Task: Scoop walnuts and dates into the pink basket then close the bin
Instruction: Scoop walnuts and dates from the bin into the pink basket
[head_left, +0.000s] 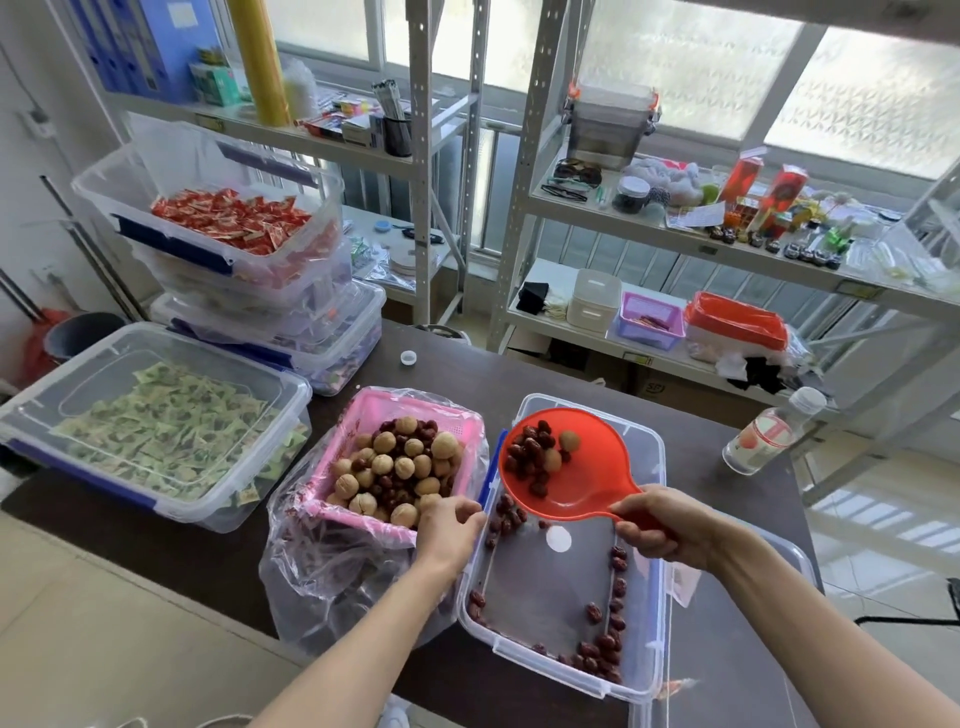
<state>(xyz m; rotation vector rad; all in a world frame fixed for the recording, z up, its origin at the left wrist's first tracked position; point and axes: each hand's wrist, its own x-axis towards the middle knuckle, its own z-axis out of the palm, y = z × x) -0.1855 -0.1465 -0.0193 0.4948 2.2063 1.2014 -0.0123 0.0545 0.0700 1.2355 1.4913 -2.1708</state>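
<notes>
The pink basket stands on the dark table inside a clear plastic bag, heaped with walnuts and dates. My left hand grips its near right corner. My right hand holds the handle of a red scoop, raised over the open clear bin. Dates and two walnuts lie in the scoop. Loose dates line the edges of the bin's floor. The bin's lid lies partly under the bin at the right.
A closed clear bin of green packets sits at the left. Behind it is a stack of bins, the top one with red packets. A water bottle stands at the table's right. Metal shelving with clutter rises behind.
</notes>
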